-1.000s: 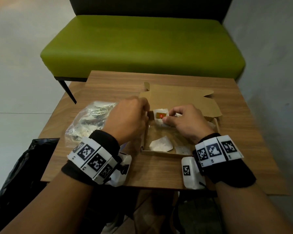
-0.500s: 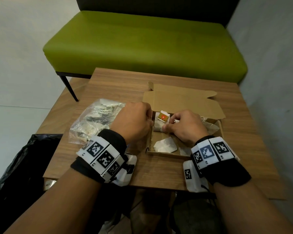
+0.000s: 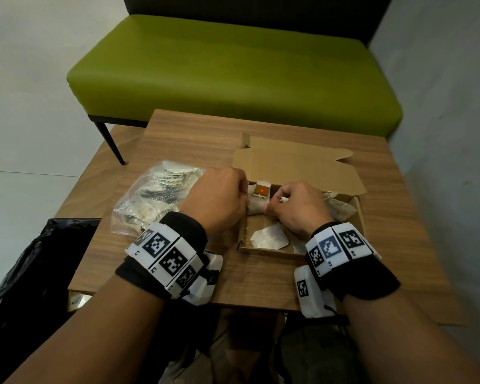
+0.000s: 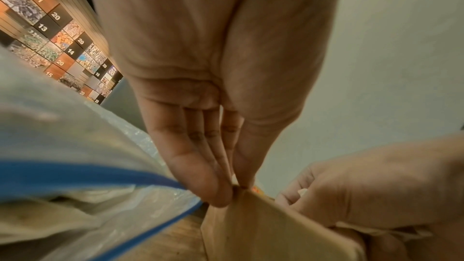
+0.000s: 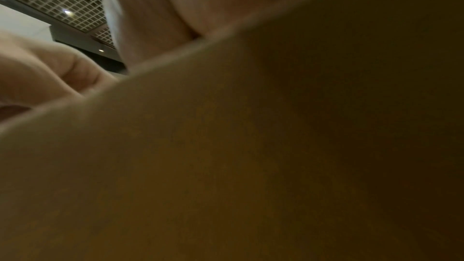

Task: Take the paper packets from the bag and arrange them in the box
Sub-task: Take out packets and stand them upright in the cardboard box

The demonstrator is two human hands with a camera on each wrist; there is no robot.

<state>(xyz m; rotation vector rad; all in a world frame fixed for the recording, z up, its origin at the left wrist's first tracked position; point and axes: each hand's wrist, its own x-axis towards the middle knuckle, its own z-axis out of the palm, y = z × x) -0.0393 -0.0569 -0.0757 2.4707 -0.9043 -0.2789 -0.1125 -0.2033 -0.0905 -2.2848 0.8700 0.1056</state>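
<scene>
Head view: I see one wooden table (image 3: 261, 139) standing on a pale floor, with one green bench (image 3: 233, 70) behind it and a grey wall to the right. One black plastic sack (image 3: 25, 273) sits low at the left of the table.

On the table I count one open cardboard box (image 3: 297, 167), lid folded back, and one clear bag (image 3: 155, 200) just left of it. The bag holds several paper packets; I cannot count them through the plastic.

Inside the box I count three packets plainly visible:
1. One packet with an orange tag (image 3: 261, 199), at the far left corner, between my two hands.
2. One white packet (image 3: 269, 238) lying flat near the front wall.
3. One packet with a string (image 3: 341, 209) at the right side.

A further pale scrap shows by my right wrist; I cannot identify it.

Left hand (image 3: 216, 200): in the left wrist view, its fingers (image 4: 200, 176) and thumb close narrowly, pinching the top edge of the box's left wall.

Right hand (image 3: 297, 209): fingers curled inside the box, pinching a small white piece beside the tagged packet. The right wrist view is blocked by blurred brown cardboard.
</scene>
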